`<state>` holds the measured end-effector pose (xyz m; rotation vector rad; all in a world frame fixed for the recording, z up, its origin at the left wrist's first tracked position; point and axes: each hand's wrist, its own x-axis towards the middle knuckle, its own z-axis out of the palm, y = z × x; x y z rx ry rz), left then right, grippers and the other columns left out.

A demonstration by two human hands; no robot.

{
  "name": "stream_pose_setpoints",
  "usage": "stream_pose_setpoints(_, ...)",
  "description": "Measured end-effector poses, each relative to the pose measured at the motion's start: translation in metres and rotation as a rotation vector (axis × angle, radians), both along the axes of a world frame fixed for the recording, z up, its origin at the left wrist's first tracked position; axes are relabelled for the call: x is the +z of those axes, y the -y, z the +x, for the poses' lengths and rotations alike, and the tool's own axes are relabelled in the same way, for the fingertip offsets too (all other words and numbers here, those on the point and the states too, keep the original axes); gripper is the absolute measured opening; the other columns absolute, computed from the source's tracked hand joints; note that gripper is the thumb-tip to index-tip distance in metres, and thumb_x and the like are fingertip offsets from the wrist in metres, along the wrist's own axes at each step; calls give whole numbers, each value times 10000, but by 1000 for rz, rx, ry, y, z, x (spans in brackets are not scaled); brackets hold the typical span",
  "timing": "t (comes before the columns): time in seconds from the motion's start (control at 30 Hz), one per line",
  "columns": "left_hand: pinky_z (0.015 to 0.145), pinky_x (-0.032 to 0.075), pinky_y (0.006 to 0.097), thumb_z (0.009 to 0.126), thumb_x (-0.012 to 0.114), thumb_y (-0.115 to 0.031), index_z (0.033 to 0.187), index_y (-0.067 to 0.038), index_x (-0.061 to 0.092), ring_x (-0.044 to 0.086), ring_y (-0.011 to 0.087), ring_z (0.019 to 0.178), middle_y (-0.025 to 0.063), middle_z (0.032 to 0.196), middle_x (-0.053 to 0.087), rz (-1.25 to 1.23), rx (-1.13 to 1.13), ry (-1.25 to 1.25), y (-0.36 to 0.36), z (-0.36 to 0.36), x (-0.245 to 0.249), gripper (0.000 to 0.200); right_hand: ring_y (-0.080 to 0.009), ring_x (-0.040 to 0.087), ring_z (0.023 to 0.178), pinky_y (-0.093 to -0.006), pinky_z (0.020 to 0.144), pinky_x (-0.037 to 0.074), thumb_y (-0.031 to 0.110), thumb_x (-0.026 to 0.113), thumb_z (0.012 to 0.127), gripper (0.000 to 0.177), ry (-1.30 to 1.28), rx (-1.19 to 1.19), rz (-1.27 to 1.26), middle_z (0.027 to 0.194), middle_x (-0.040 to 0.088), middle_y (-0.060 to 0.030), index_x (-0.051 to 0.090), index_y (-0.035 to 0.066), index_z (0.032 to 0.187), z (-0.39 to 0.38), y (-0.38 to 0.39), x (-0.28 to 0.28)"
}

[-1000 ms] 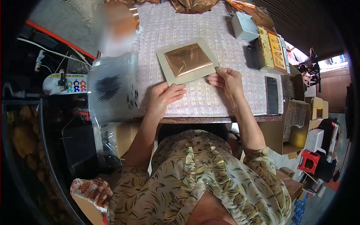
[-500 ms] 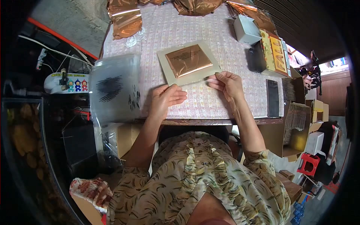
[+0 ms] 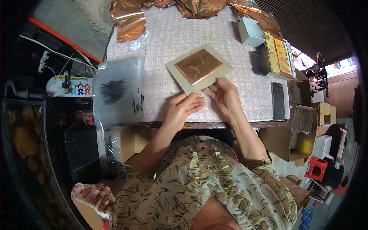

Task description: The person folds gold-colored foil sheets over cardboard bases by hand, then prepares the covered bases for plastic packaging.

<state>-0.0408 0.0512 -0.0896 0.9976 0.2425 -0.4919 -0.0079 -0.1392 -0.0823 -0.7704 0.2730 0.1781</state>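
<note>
A flat, beige square packet (image 3: 226,72) with a folded copper-coloured foil sheet (image 3: 199,65) on or in it is held tilted above the table, one corner toward me. Small dark print shows on the foil. My left hand (image 3: 184,109) has its thumb and fingers closed at the near corner. My right hand (image 3: 226,96) pinches the lower right edge between thumb and curled fingers. The packet's near edge is partly hidden by the fingers.
Left on the table lies a stack of clear plastic bags (image 3: 119,73) with black marks. Copper foil (image 3: 130,25) and white string (image 3: 135,45) lie at the back. On the right are a white box (image 3: 251,32), a yellow FALL box (image 3: 281,55) and a black phone (image 3: 278,100).
The packet has turned so that a corner points toward me, and shifted slightly right. My left hand has moved right along it, and the two hands are closer together.
</note>
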Motion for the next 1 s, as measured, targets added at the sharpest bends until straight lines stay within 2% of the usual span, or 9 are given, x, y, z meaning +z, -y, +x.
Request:
stream_pose_setpoints(0.17, 959, 585, 379, 1048, 596, -210, 1233, 65, 644, 718, 288, 1061, 212, 1155, 709, -77, -28, 9, 20, -13, -9, 335, -231, 684, 1077, -401, 914, 605, 100, 539, 1041, 212, 86, -20, 79, 1123, 672, -114, 603, -35, 1192, -8, -1, 0)
stream_pose_setpoints(0.27, 941, 596, 363, 1048, 598, -211, 1206, 68, 658, 719, 264, 1058, 199, 1160, 710, -23, -69, 34, 27, -18, -12, 326, -215, 710, 992, -355, 834, 624, 61, 549, 1024, 201, 20, -91, -110, 1094, 700, -116, 625, -28, 1187, -9, 0, 1)
stream_pose_setpoints(0.4, 881, 606, 321, 1046, 598, -217, 1176, 32, 687, 735, 202, 982, 131, 1055, 741, 92, -363, 133, 5, -16, 14, 294, -187, 734, 845, -300, 738, 630, 37, 568, 1006, 228, -23, -44, -165, 1033, 740, -107, 645, -36, 1208, -7, 26, -8)
stream_pose_setpoints(0.47, 829, 596, 272, 1044, 595, -229, 1139, -4, 712, 731, 145, 943, 79, 968, 752, 572, -868, 269, -23, 1, 82, 271, -177, 736, 806, -288, 718, 629, 33, 572, 1003, 246, -27, -40, -190, 1021, 749, -104, 646, -37, 1226, -8, 41, 0)
stream_pose_setpoints(0.6, 828, 578, 296, 1049, 578, -298, 1101, -36, 732, 710, 139, 856, 56, 901, 741, 951, -93, 494, -74, 51, 72, 308, -158, 742, 837, -271, 719, 627, 30, 592, 990, 291, -17, 24, -234, 1049, 749, -104, 635, -40, 1269, -22, 58, 24)
stream_pose_setpoints(0.73, 885, 557, 312, 1052, 569, -315, 1171, -35, 694, 678, 139, 905, 84, 1007, 726, 620, -30, 369, -63, 89, 43, 329, -184, 752, 908, -316, 805, 647, 23, 608, 977, 312, 26, 136, -217, 1093, 744, -133, 626, -55, 1279, -32, 66, 32)
stream_pose_setpoints(0.8, 930, 530, 290, 1041, 598, -275, 1283, -29, 625, 637, 128, 1010, 118, 1166, 691, 226, -75, 411, -51, 91, 39, 347, -190, 753, 927, -330, 829, 648, 22, 604, 979, 316, 20, 154, -249, 1118, 738, -143, 624, -65, 1282, -37, 66, 40)
stream_pose_setpoints(0.93, 929, 516, 272, 1006, 645, -184, 1396, -18, 545, 603, 115, 1068, 95, 1195, 660, 295, -210, 502, -50, 83, 64, 435, -188, 752, 925, -328, 826, 647, 30, 605, 982, 314, 31, 174, -269, 1130, 737, -143, 628, -62, 1282, -46, 75, 41)
stream_pose_setpoints(1.0, 902, 509, 252, 959, 670, -79, 1452, -21, 518, 596, 96, 1026, 53, 1120, 649, 394, -467, 505, -56, 84, 69, 519, -181, 750, 933, -324, 811, 647, 43, 610, 986, 306, 31, 173, -287, 1112, 742, -130, 638, -54, 1274, -48, 75, 43)
